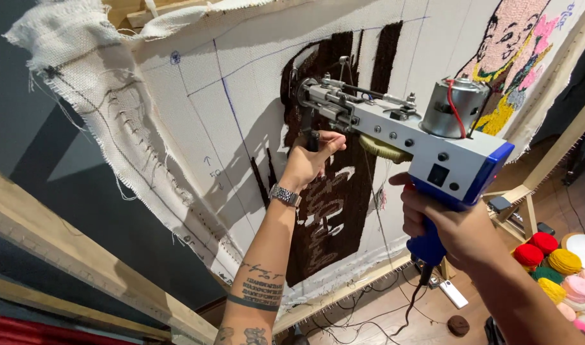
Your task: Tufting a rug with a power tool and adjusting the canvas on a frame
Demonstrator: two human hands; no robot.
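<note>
A tufting gun is pressed nose-first against the cloth stretched on a wooden frame. The right hand grips its blue handle; the left hand clasps the front grip beside the dark tufted patch. Any wobble off the drawn lines could likely snag or tear the cloth. Yarn balls lie below the gun.
</note>
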